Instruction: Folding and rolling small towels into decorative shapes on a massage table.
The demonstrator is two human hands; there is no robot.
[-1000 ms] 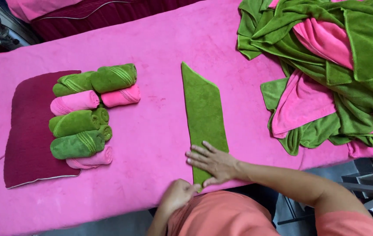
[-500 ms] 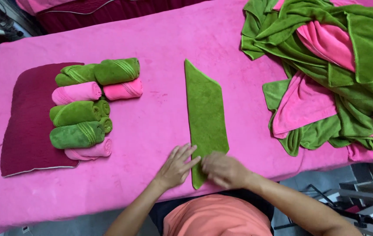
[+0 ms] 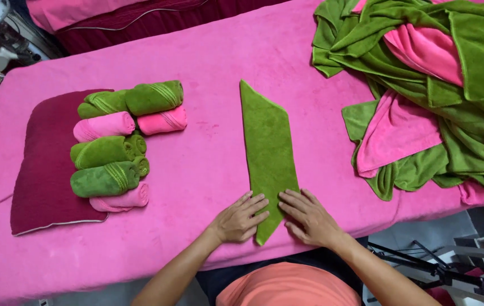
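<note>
Right now a long green towel (image 3: 267, 144), folded into a narrow strip with pointed ends, lies flat on the pink-covered bed (image 3: 213, 170). Both hands rest at the towel's near tip. The left hand (image 3: 239, 218) lies open, palm down, beside the towel's left edge, fingertips just touching it. The right hand (image 3: 307, 216) is also flat and spread, pressing on the towel's right edge near the tip; neither hand is clenched or gripping anything.

Well left of the towel, a stack of rolled green and pink towels (image 3: 120, 144) sits on a maroon cushion (image 3: 43, 170). To the towel's right lies a loose heap of unfolded green and pink towels (image 3: 423, 90).

As a judgement, the near tip lies close to the bed's edge, so uneven pressure from the two hands could skew the strip or let the fold spring open, giving a lopsided, loose result.
</note>
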